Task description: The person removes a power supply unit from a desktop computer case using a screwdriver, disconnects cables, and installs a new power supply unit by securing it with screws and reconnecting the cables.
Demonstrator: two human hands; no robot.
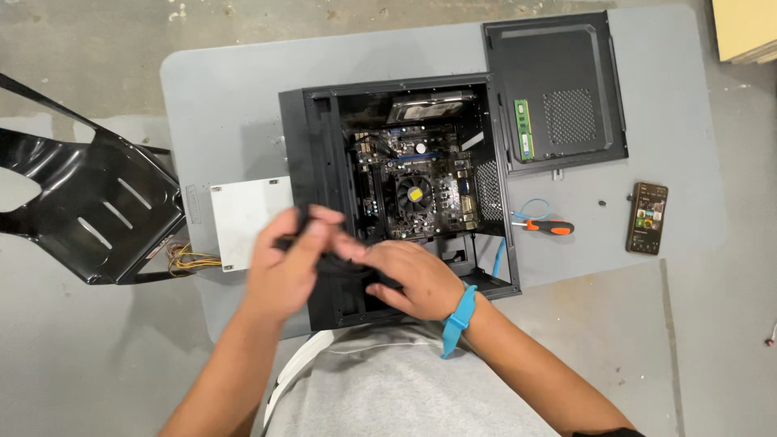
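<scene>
Head view, looking straight down: the fingers (312, 222) of the left hand (285, 263) are curled together around a black bundle of cable (340, 265), and the right hand (411, 279), which wears a blue wristband (458, 320), clamps the same bundle from the other side. The bundle lies between the two hands, its long axis running left to right across the near-left corner of the open black metal computer case (396, 194). Both hands touch it; neither is nearer.

Beyond the fingers, inside the case, sit a dark motherboard with a round black cooler fan (415, 195) bearing a small yellow square label at its centre.

Left of the case, toward the left edge of the grey surface (227, 97), lies a flat silver power supply box (247, 218) with yellow and orange wires (194, 260). At the far right corner rests the black side panel (558, 89) with a green memory stick (524, 129) on it. Right of the case lie an orange-handled screwdriver (549, 227) and a dark smartphone (647, 218). A black plastic chair (89, 210) stands off the left edge.
</scene>
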